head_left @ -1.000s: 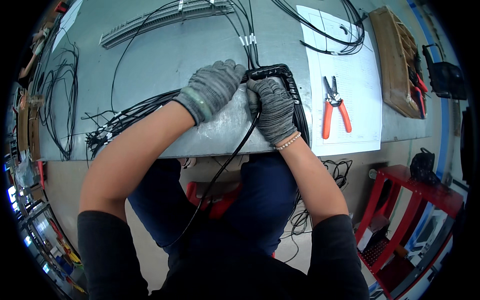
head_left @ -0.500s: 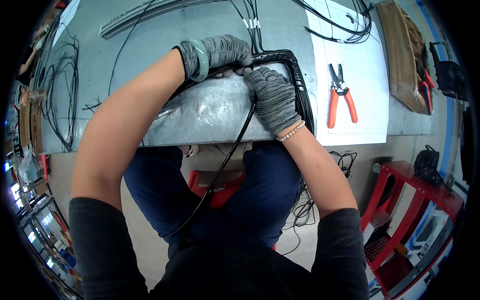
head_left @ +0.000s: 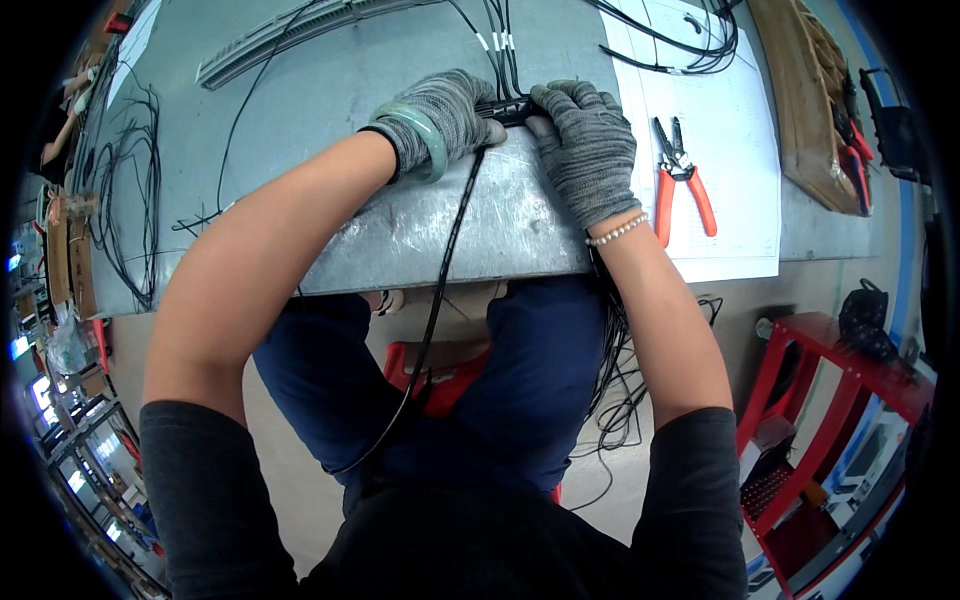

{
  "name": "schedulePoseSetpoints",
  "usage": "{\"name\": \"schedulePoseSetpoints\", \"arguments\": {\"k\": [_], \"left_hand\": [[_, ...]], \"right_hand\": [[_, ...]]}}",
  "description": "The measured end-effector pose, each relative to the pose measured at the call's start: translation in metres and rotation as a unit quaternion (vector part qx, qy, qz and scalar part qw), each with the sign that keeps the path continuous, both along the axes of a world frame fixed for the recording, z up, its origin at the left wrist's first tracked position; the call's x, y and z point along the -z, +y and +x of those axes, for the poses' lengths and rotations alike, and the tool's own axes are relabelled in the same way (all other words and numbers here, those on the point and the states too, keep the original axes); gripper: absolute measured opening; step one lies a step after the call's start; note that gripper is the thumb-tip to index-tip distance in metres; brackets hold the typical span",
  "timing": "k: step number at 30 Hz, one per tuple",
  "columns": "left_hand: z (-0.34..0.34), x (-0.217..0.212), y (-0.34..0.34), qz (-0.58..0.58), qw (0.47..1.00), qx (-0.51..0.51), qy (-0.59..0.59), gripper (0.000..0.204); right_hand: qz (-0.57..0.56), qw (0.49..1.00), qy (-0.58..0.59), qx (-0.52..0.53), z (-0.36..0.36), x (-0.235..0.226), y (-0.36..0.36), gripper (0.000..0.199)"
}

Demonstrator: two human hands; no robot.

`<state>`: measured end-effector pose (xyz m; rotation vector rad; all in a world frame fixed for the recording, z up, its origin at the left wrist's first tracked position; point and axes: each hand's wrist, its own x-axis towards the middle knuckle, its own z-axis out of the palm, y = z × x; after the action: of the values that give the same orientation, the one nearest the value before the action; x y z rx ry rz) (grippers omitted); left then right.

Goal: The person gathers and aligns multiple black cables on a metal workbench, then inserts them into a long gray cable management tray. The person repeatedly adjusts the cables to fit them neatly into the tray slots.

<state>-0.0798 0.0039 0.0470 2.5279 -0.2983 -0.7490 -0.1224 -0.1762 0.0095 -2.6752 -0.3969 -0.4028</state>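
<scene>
Between my hands runs a thick black cable bundle [head_left: 508, 110], its short visible stretch ridged as if wrapped. My left hand [head_left: 445, 115], in a grey knit glove, is closed around it on the left. Gloved the same way, my right hand [head_left: 585, 150] grips the bundle on the right and hides its bend. A narrow black strip [head_left: 447, 255], which looks like spiral wrap, hangs from beside my left thumb over the table edge to my lap. Several thin black wires [head_left: 505, 50] with white labels leave the bundle upward.
Red-handled wire strippers [head_left: 677, 190] lie on a paper sheet [head_left: 745, 220] to the right. Beyond stands a wooden box [head_left: 800, 110] with tools. A slotted grey duct [head_left: 290, 38] lies at the back, loose wires [head_left: 125, 190] at the left. A red stand [head_left: 800, 350] is lower right.
My right hand has left the strip and moved up and right onto the bundle. The strip's upper end has shifted left, beside my left thumb. My left hand has turned slightly.
</scene>
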Motion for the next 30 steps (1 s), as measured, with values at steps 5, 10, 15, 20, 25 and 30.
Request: {"name": "schedulePoseSetpoints", "arguments": {"k": [5, 10, 15, 20, 25, 30], "left_hand": [[-0.005, -0.006, -0.008, 0.166, 0.973, 0.106, -0.118, 0.037], [-0.009, -0.002, -0.008, 0.195, 0.953, 0.139, -0.188, 0.032], [-0.001, -0.011, -0.002, 0.217, 0.934, 0.221, -0.178, 0.033], [0.029, -0.012, 0.012, 0.18, 0.915, 0.33, -0.147, 0.033], [0.034, 0.024, 0.025, 0.109, 0.897, 0.314, -0.29, 0.026], [0.038, 0.027, 0.032, 0.104, 0.889, 0.323, -0.306, 0.021]], "right_hand": [[0.013, 1.0, 0.012, 0.003, 0.002, 0.008, -0.003, 0.027], [0.022, 1.0, 0.004, -0.008, 0.004, 0.008, -0.003, 0.028], [-0.009, 1.0, -0.006, -0.004, 0.004, 0.008, 0.002, 0.027], [-0.035, 0.999, 0.024, -0.007, 0.003, 0.011, 0.002, 0.029], [-0.039, 0.999, 0.029, -0.017, 0.003, 0.008, 0.003, 0.036], [-0.082, 0.993, 0.081, 0.002, 0.005, -0.002, 0.012, 0.051]]}}
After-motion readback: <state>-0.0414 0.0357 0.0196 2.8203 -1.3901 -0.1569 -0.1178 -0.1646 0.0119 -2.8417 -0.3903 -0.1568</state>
